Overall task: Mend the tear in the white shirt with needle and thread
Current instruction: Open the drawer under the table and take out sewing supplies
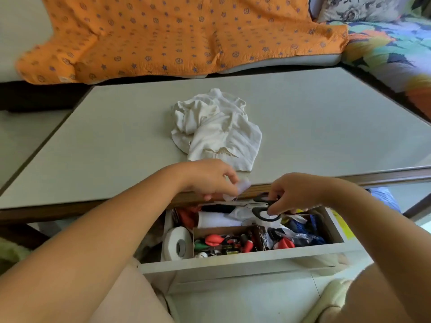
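Grey bench (93, 141) with a wood front edge, one drawer (233, 262) pulled open below it, sofa behind.

Two hands in view, both at the front edge of the bench. Left hand (210, 180): fingers curled, pinching one small pale see-through piece (243, 185) right at the edge; can't tell what it is. Right hand (293, 194): over the back of the drawer, fingers curled on one pair of black-handled scissors (265, 214). One handle loop shows below the fingers; the blades are hidden.

Drawer is cluttered. One roll of white tape (178, 243) stands at the left end. One open cardboard box (224, 230) beside it holds small mixed bits, several red, too jumbled to count. Blue and black items lie to the right of the box.

One white shirt (221, 131) lies crumpled in a heap mid-bench, just beyond the left hand, not touched by either hand.

Further back: one orange patterned cloth (175, 31) spread over the sofa. One floral cushion (356, 8) and one multicolour blanket (384, 47) at far right.
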A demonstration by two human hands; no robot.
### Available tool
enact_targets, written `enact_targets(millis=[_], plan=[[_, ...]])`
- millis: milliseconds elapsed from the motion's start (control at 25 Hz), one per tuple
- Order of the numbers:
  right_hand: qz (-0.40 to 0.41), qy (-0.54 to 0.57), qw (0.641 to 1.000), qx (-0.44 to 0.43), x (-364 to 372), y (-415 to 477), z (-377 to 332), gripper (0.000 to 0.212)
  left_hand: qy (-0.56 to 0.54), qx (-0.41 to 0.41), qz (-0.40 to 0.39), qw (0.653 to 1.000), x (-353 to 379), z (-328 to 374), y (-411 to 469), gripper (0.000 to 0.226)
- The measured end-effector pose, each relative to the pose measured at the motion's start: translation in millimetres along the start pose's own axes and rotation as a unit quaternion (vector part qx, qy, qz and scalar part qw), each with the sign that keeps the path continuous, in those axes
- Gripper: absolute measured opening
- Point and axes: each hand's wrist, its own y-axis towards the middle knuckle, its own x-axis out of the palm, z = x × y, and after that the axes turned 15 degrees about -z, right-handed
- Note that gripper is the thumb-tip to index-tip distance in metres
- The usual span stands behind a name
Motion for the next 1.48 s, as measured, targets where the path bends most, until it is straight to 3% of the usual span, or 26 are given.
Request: enact_targets(millis=[120,280,560,640,680,760,840,920,1040,1320,1400,1480], plan=[[0.117,0.027,0.993,-0.013,-19,-1,-7,0.020,-0.126,0.064,0.086,0.986,-22,-3,-12,0.013],[0.259,0.116,0.959,0.006,-39,38,-5,0.025,-0.163,0.064,0.161,0.971,-37,-21,-1,0.019],[0.306,0.125,0.940,0.089,-55,103,-2,0.047,-0.227,0.066,0.232,0.944,-43,-57,32,0.019],[0.354,0.046,0.933,0.030,-40,95,-13,0.051,-0.236,0.062,0.239,0.940,-46,-65,37,0.019],[0.367,-0.013,0.929,-0.052,-22,88,-18,0.052,-0.239,0.061,0.243,0.938,-48,-67,40,0.019],[0.262,-0.161,0.930,-0.200,23,69,-31,0.069,-0.242,0.063,0.250,0.935,-51,-69,46,0.019],[0.132,-0.287,0.922,-0.224,54,66,-36,0.097,-0.243,0.072,0.250,0.934,-52,-68,50,0.018],[0.117,-0.341,0.908,-0.212,67,78,-31,0.115,-0.240,0.080,0.247,0.935,-51,-65,52,0.020],[0.174,-0.382,0.885,-0.199,74,89,-26,0.123,-0.240,0.086,0.241,0.936,-47,-63,50,0.030],[0.224,-0.364,0.880,-0.206,72,94,-24,0.111,-0.234,0.096,0.239,0.938,-38,-65,45,0.029],[0.211,-0.358,0.885,-0.208,69,93,-25,0.098,-0.234,0.100,0.223,0.941,-33,-64,43,0.036],[0.217,-0.326,0.889,-0.236,61,91,-29,0.068,-0.232,0.101,0.214,0.943,-30,-64,42,0.039]])
